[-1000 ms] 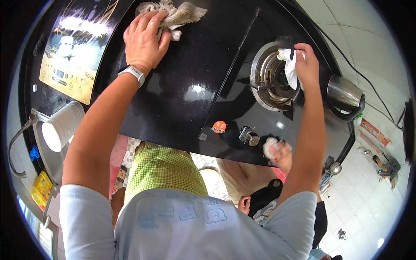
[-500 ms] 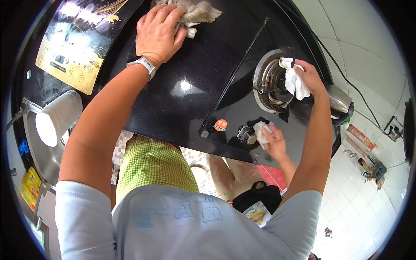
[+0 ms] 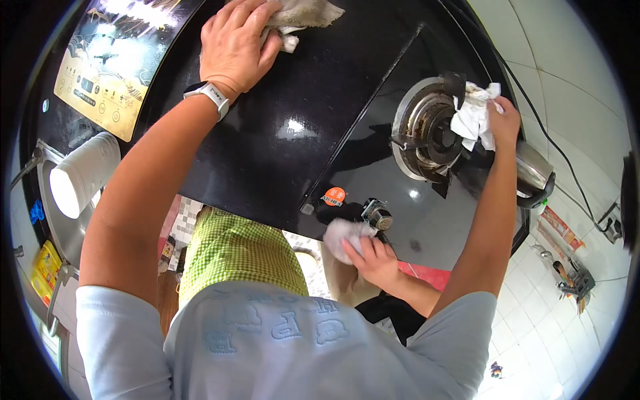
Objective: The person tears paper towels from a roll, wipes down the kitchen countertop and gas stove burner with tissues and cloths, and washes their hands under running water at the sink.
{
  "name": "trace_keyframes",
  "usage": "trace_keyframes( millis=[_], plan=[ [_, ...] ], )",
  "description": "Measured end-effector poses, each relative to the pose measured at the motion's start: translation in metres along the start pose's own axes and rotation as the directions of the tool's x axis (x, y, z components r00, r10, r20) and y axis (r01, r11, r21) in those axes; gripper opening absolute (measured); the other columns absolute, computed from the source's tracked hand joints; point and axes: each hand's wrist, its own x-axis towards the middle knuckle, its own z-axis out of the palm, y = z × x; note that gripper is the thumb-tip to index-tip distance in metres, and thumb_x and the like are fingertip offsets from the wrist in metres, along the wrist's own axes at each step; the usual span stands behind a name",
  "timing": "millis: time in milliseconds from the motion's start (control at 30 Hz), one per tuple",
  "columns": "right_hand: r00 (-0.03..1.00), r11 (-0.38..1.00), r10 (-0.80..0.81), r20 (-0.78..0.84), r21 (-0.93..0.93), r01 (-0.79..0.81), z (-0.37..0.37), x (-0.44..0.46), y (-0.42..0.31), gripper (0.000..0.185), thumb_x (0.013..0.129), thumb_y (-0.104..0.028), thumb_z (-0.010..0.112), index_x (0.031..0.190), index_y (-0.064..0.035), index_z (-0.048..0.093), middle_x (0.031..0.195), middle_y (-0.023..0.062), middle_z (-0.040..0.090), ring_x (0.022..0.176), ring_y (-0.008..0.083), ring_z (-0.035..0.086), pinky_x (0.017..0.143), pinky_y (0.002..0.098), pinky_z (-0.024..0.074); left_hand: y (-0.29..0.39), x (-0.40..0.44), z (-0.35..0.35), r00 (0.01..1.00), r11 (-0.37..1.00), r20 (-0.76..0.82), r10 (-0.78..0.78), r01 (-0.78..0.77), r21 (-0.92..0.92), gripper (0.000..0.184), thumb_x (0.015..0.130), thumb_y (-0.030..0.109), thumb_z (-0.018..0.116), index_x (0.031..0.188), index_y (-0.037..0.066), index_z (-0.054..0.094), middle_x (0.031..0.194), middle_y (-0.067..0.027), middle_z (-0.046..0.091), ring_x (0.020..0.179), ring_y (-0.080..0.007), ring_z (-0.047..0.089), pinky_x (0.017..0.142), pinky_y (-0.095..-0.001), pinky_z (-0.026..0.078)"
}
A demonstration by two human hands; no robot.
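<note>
My left hand (image 3: 237, 47), with a white watch on its wrist, presses a grey-beige rag (image 3: 303, 13) onto the black cooktop (image 3: 320, 80) near the top of the view. On the right, my right hand (image 3: 503, 120) grips a crumpled white tissue (image 3: 475, 117) at the right side of the gas burner (image 3: 430, 130). Another person's hand (image 3: 377, 263) holds a whitish wad (image 3: 345, 240) at the front edge of the cooktop, just left of and below the silver knob (image 3: 379, 216).
An induction plate (image 3: 107, 73) lies at the upper left, above a white container (image 3: 85, 175) by the sink (image 3: 63, 230). A metal kettle (image 3: 533, 175) stands right of the burner. A cable (image 3: 547, 133) runs along the tiled wall. Utensils hang at the far right.
The tissue in my right hand has moved right, off the burner's middle. The other person's hand has moved left past the knob to the front edge. My left hand stays on the rag.
</note>
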Motion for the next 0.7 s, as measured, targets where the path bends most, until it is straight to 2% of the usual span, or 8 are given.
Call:
trace_keyframes(
  millis=[167, 267, 300, 367, 500, 567, 633, 700],
  plan=[
    [0.951, 0.925, 0.25, -0.181, 0.336, -0.179, -0.045, -0.019, 0.008, 0.026, 0.077, -0.016, 0.059, 0.096, 0.0026, 0.063, 0.076, 0.0017, 0.06, 0.069, 0.0104, 0.054, 0.066, 0.0241, 0.0438, 0.002, 0.001, 0.001, 1.0, 1.0, -0.005, 0.005, -0.005, 0.011, 0.044, 0.068, 0.015, 0.062, 0.111, 0.01, 0.054, 0.112, -0.0109, 0.054, 0.113, -0.0322, 0.046, 0.094, -0.0446, 0.035],
    [0.933, 0.59, 0.355, -0.061, 0.789, -0.172, -0.073, -0.05, -0.025, 0.024, 0.079, -0.009, 0.057, 0.099, 0.0026, 0.062, 0.08, 0.0016, 0.059, 0.071, 0.0097, 0.053, 0.064, 0.0235, 0.0434, 0.003, 0.002, 0.0, 1.0, 1.0, -0.007, 0.005, -0.005, 0.004, 0.044, 0.068, 0.015, 0.062, 0.111, 0.011, 0.054, 0.112, -0.0106, 0.054, 0.113, -0.0319, 0.046, 0.094, -0.0444, 0.035],
    [0.931, 0.591, 0.359, -0.065, 0.788, -0.172, -0.076, -0.062, -0.041, 0.024, 0.079, -0.009, 0.057, 0.099, 0.0026, 0.062, 0.08, 0.0016, 0.059, 0.071, 0.0097, 0.053, 0.064, 0.0235, 0.0434, 0.003, 0.002, 0.0, 1.0, 1.0, -0.008, 0.001, -0.001, 0.004, 0.043, 0.068, 0.015, 0.062, 0.111, 0.011, 0.054, 0.112, -0.0105, 0.054, 0.113, -0.0318, 0.046, 0.094, -0.0444, 0.035],
    [0.947, 0.799, 0.258, -0.192, 0.593, -0.098, -0.073, -0.088, -0.08, 0.027, 0.079, -0.015, 0.065, 0.099, 0.0023, 0.062, 0.081, 0.0022, 0.059, 0.073, 0.0092, 0.053, 0.065, 0.0229, 0.0437, 0.004, 0.002, 0.001, 1.0, 1.0, -0.009, 0.0, 0.0, -0.007, 0.044, 0.068, 0.015, 0.062, 0.111, 0.011, 0.054, 0.112, -0.0101, 0.053, 0.113, -0.0315, 0.046, 0.094, -0.0445, 0.035],
    [0.981, 0.833, 0.165, 0.101, 0.519, -0.193, -0.045, -0.132, -0.155, 0.025, 0.079, -0.023, 0.07, 0.084, -0.001, 0.059, 0.073, -0.0005, 0.056, 0.068, 0.0077, 0.05, 0.062, 0.0222, 0.0422, 0.01, 0.004, -0.002, 1.0, 1.0, -0.021, -0.003, 0.003, 0.012, 0.04, 0.071, 0.015, 0.061, 0.11, 0.01, 0.055, 0.111, -0.0118, 0.056, 0.109, -0.0325, 0.05, 0.092, -0.0432, 0.038],
    [0.859, 0.766, 0.309, 0.408, 0.429, -0.479, -0.038, -0.146, -0.183, 0.026, 0.08, -0.023, 0.07, 0.074, -0.0029, 0.055, 0.065, -0.003, 0.052, 0.062, 0.0064, 0.046, 0.056, 0.0214, 0.0381, 0.001, -0.003, 0.017, 1.0, 0.999, -0.023, 0.018, -0.017, 0.051, 0.039, 0.078, 0.023, 0.058, 0.117, 0.019, 0.054, 0.12, -0.0027, 0.055, 0.118, -0.0246, 0.046, 0.098, -0.0418, 0.034],
    [0.818, 0.478, 0.255, 0.516, 0.668, -0.57, -0.017, -0.161, -0.191, 0.029, 0.081, -0.023, 0.069, 0.069, -0.0048, 0.051, 0.06, -0.0047, 0.047, 0.057, 0.0056, 0.042, 0.052, 0.0211, 0.0334, 0.001, -0.002, 0.019, 1.0, 0.998, -0.011, -0.004, 0.004, 0.068, 0.04, 0.078, 0.023, 0.059, 0.117, 0.019, 0.054, 0.119, -0.0022, 0.055, 0.117, -0.0243, 0.047, 0.097, -0.0418, 0.034],
    [0.837, 0.388, 0.294, 0.461, 0.743, -0.545, -0.018, -0.162, -0.195, 0.022, 0.081, -0.019, 0.069, 0.074, -0.0031, 0.055, 0.065, -0.0015, 0.053, 0.06, 0.0064, 0.048, 0.055, 0.0221, 0.0386, 0.004, 0.0, 0.019, 1.0, 0.999, -0.014, 0.001, -0.001, 0.051, 0.04, 0.078, 0.022, 0.059, 0.117, 0.019, 0.054, 0.119, -0.0019, 0.055, 0.118, -0.024, 0.046, 0.097, -0.0417, 0.034]
  ],
)
